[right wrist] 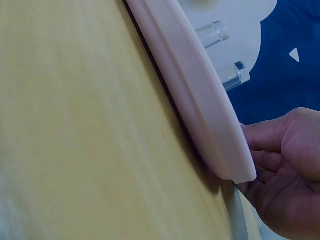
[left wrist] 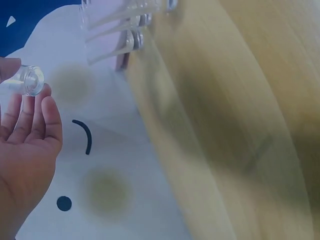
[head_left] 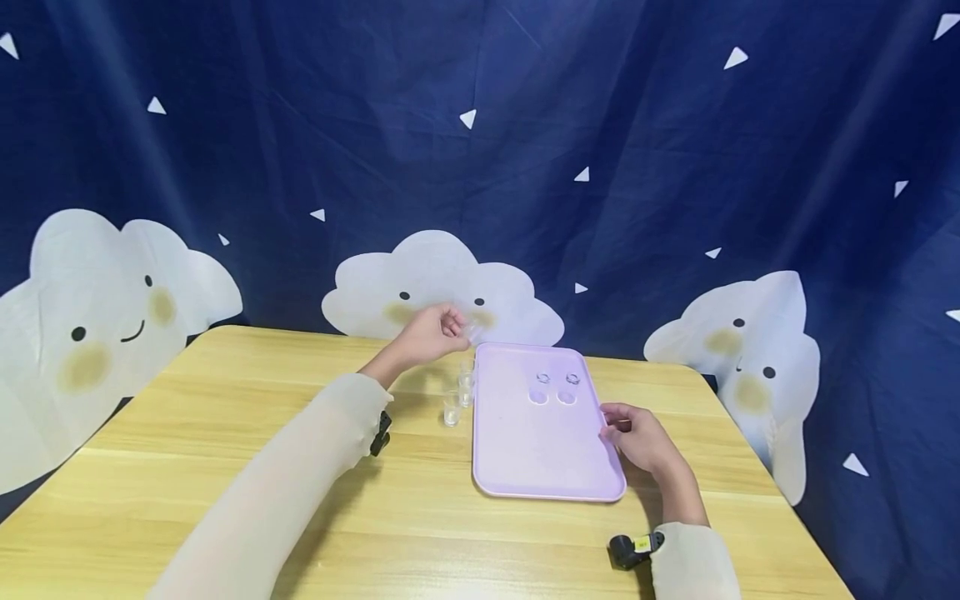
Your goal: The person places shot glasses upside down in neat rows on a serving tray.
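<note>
My left hand [head_left: 431, 335] is raised beyond the far left corner of the pink tray [head_left: 543, 450], pinching a small clear shot glass [left wrist: 32, 80] between thumb and fingers. In the left wrist view the glass's thick base points toward the table. Several similar shot glasses [head_left: 452, 410] stand upright along the tray's left side. Two more shot glasses [right wrist: 235, 76] sit upside down on the tray, toward its far right part. At the tray's right edge, my right hand [head_left: 637, 435] grips the rim, with the thumb near the top and the other fingers lower down.
The tray lies on a light wooden table [head_left: 405, 533]. Behind the table hangs a dark blue curtain [head_left: 390, 125] with white clouds and small triangles. Black wrist cameras are strapped over both pale sleeves [head_left: 300, 467].
</note>
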The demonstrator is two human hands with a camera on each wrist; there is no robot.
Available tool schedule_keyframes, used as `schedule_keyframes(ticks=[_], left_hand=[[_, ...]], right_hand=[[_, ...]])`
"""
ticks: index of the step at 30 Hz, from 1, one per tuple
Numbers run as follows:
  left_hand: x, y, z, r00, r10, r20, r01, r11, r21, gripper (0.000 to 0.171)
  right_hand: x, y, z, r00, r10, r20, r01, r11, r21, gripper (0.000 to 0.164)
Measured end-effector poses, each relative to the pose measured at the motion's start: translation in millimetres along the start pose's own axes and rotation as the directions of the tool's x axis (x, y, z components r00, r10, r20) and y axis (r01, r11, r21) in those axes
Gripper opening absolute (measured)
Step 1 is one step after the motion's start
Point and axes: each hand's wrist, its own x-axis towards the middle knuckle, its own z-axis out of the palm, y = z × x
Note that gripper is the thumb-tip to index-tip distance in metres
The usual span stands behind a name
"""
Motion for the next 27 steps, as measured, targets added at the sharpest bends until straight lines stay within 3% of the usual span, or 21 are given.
schedule_keyframes(ticks=[17, 27], left_hand=[[10.5, 14.0, 18.3, 0.995, 0.069, 0.072, -0.075, 0.994, 0.082, 0.027], [15.7, 22.3, 29.9, 0.982, 0.11, 0.151, -0.134, 0.979, 0.155, 0.024]], right_hand=[[-1, -1, 0, 1.0, 0.023, -0.001, -0.023, 1.0, -0.004, 0.043], [-1, -2, 0, 1.0, 0.029, -0.002, -0.029, 1.0, -0.001, 0.042]])
